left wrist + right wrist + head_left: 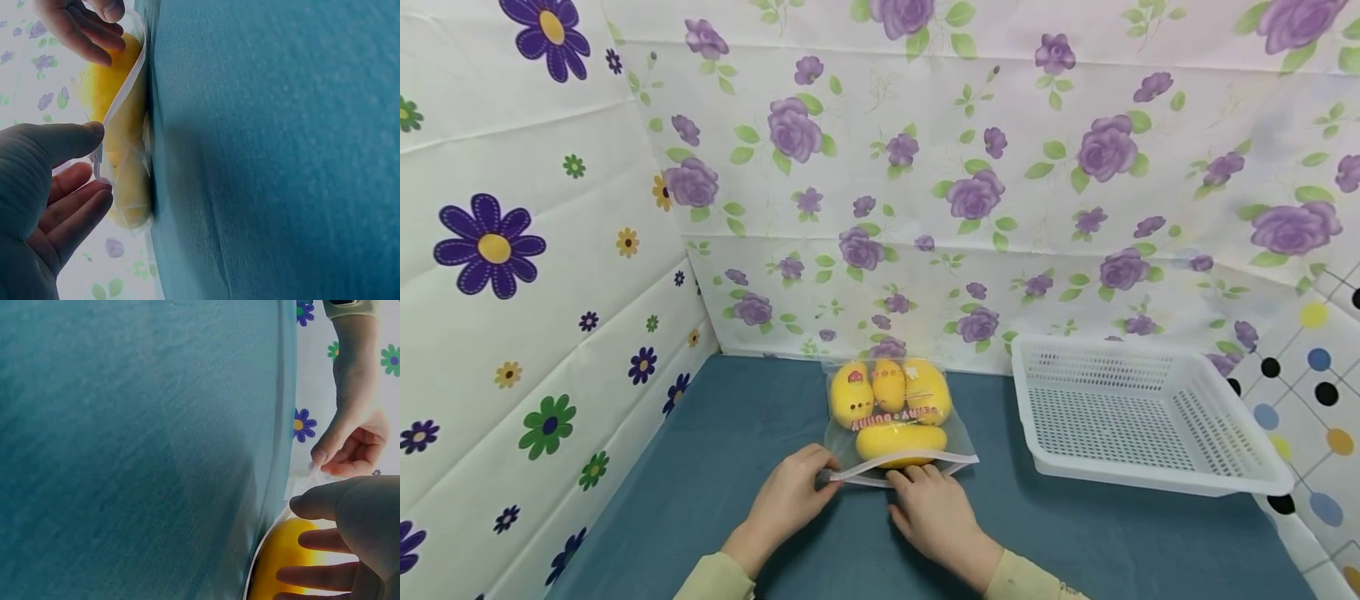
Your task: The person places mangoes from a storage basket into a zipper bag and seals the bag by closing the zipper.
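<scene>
A clear zip bag (pixel 837 433) with printed lettering lies on the table, its white-edged mouth towards me and parted. Inside sit several yellow mango-like fruits (pixel 929 390), with a long yellow one (pixel 901 440) lying crosswise nearest the mouth. At the mouth's left corner my left hand (pixel 790 493) pinches the bag's edge between thumb and fingers. My right hand (pixel 936 512) is at the middle of the mouth, its fingertips by the long fruit. In the right wrist view, the right fingers (pixel 319 575) are spread and extended before the yellow fruit (pixel 282 556), thumb near the bag's rim.
A white perforated plastic basket (pixel 1150 475) stands to the right on the blue-green tabletop (pixel 760 400). Behind the table hangs a cloth with purple roses (pixel 973 196). Flower-printed cloth (pixel 490 333) covers the left side, and a dotted one (pixel 1315 400) the right.
</scene>
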Available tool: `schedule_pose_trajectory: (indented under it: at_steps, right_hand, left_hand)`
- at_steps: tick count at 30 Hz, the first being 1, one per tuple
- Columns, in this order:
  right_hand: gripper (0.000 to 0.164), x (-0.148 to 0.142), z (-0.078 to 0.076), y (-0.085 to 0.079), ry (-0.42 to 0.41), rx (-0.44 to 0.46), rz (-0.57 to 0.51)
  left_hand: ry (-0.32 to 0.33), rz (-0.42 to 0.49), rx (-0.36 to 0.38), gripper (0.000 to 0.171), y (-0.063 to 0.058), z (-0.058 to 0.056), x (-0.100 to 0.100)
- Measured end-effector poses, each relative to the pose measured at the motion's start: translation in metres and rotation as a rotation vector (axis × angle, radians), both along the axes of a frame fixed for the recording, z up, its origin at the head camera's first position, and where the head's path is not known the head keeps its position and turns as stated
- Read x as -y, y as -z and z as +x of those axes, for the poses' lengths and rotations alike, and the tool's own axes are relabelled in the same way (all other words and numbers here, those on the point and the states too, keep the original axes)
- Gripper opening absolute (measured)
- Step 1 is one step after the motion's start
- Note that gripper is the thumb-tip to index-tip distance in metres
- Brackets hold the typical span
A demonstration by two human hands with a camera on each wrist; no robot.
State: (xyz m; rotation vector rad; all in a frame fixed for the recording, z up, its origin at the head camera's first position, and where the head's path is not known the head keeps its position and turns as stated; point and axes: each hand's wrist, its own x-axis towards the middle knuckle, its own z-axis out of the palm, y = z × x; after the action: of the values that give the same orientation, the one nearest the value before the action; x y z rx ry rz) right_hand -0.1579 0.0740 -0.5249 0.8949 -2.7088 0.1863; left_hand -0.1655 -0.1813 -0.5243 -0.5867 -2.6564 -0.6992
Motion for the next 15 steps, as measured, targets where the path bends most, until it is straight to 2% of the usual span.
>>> schedule_pose_trajectory:
  at_steps: [7, 15]
  right_hand:
    - [0.059, 0.0026, -0.0054, 0.0030, 0.022, -0.021, -0.029]
    - [0.054, 0.0058, -0.0059, 0.0023, 0.016, -0.021, -0.023]
  left_hand:
    - [-0.018, -0.024, 0.023, 0.030, -0.0016, 0.0008, 0.0009]
    - [-0.044, -0.053, 0.050, 0.029, -0.0027, 0.0014, 0.0021]
